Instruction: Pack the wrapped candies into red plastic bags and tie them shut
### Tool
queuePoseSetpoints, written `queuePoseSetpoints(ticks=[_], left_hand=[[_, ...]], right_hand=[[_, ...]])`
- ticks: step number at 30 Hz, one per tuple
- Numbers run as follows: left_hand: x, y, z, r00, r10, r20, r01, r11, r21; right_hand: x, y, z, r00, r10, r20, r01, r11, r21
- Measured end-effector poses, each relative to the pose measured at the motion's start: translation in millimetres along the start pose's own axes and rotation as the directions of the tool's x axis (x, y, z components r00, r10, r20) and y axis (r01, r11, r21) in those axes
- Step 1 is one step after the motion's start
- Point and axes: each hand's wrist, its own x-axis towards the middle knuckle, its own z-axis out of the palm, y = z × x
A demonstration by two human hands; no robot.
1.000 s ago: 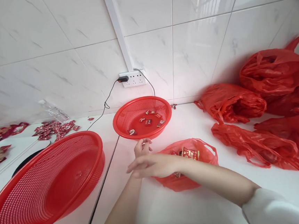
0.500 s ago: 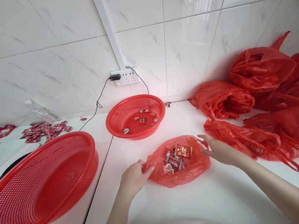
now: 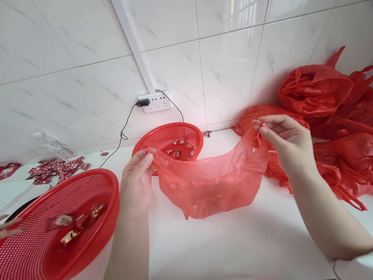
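A translucent red plastic bag (image 3: 211, 194) hangs stretched between my two hands, its mouth drawn wide. My left hand (image 3: 137, 172) pinches its left handle, closed on it, in front of the smaller red basket (image 3: 140, 139). On the other side my right hand (image 3: 286, 142) is closed on the right handle between thumb and fingers. Dark shapes show dimly through the bag's wall; the wrapped sweets inside are hidden from above. Behind it, the smaller basket holds several small wrapped sweets (image 3: 177, 153).
A large red basket (image 3: 112, 225) at left holds several wrapped sweets (image 3: 73, 226); another person's hand (image 3: 1, 228) reaches over its rim. Full red bags (image 3: 315, 89) pile up at right. Red packets (image 3: 56, 168), a plastic bottle (image 3: 55, 147) and a power strip (image 3: 155, 102) are at the back.
Both my hands have risen with the bag, lifting its handles, so its contents no longer show from above. Wrapped sweets have appeared in the large left basket, and another person's hand is over it.
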Motion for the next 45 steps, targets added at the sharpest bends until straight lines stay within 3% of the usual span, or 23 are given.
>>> queuePoseSetpoints(ticks=[3, 7, 16, 18, 20, 22, 25, 27, 28, 31, 33, 37, 40, 42, 45], left_hand=[[8.0, 5.7, 17.0, 0.979, 0.154, 0.133, -0.140, 0.984, -0.107], [6.8, 3.1, 32.9, 0.926, 0.208, 0.314, -0.179, 0.977, -0.119], [15.6, -15.7, 26.0, 0.968, 0.095, 0.231, -0.114, 0.991, 0.068], [14.7, -18.9, 28.5, 0.957, 0.034, 0.290, -0.054, 0.997, 0.061], [7.4, -22.4, 36.4, 0.906, -0.082, 0.415, 0.041, 0.993, 0.106], [-4.9, -26.8, 48.5, 0.803, -0.212, 0.557, 0.098, 0.969, 0.228], [-22.7, -34.6, 66.4, 0.663, -0.269, 0.698, -0.010, 0.930, 0.368], [-27.6, -38.9, 72.7, 0.640, -0.261, 0.723, -0.056, 0.922, 0.382], [-27.3, -40.4, 73.6, 0.653, -0.269, 0.708, -0.025, 0.927, 0.375], [-20.5, -41.6, 70.1, 0.744, -0.343, 0.574, 0.209, 0.935, 0.288], [-15.7, -41.0, 66.6, 0.769, -0.379, 0.514, 0.308, 0.925, 0.221], [-13.8, -39.9, 65.1, 0.784, -0.337, 0.521, 0.300, 0.941, 0.158], [-13.0, -39.4, 65.4, 0.804, -0.368, 0.466, 0.377, 0.923, 0.078], [-9.7, -38.6, 63.6, 0.753, -0.433, 0.495, 0.500, 0.866, -0.004], [-1.6, -38.2, 58.2, 0.603, -0.472, 0.644, 0.681, 0.725, -0.106]], right_hand=[[2.7, -15.6, 17.4, 0.993, -0.115, -0.033, 0.117, 0.991, 0.066], [-0.2, -24.4, 34.9, 0.982, -0.135, 0.130, 0.129, 0.990, 0.057], [10.6, 2.3, 28.8, 0.982, -0.120, 0.143, 0.136, 0.985, -0.111], [8.6, -1.1, 27.6, 0.976, -0.115, 0.185, 0.139, 0.982, -0.126], [1.1, -8.1, 31.6, 0.953, -0.150, 0.262, 0.172, 0.983, -0.066], [-10.0, -15.4, 40.3, 0.885, -0.232, 0.403, 0.228, 0.972, 0.058], [-24.2, -22.9, 54.8, 0.655, -0.376, 0.656, 0.331, 0.922, 0.199], [-26.8, -24.7, 59.9, 0.540, -0.388, 0.747, 0.386, 0.903, 0.190], [-25.7, -24.7, 60.3, 0.528, -0.363, 0.768, 0.395, 0.905, 0.156], [-17.0, -21.5, 55.3, 0.592, -0.190, 0.783, 0.301, 0.954, 0.004], [-11.4, -17.2, 51.6, 0.644, -0.058, 0.763, 0.168, 0.983, -0.067], [-8.5, -4.8, 52.7, 0.711, 0.064, 0.700, -0.012, 0.997, -0.078], [-8.2, 5.9, 55.8, 0.753, 0.137, 0.643, -0.104, 0.991, -0.089], [-5.8, 11.7, 55.6, 0.777, 0.187, 0.601, -0.175, 0.981, -0.080], [-0.7, 15.7, 53.4, 0.812, 0.217, 0.541, -0.274, 0.962, 0.025]])
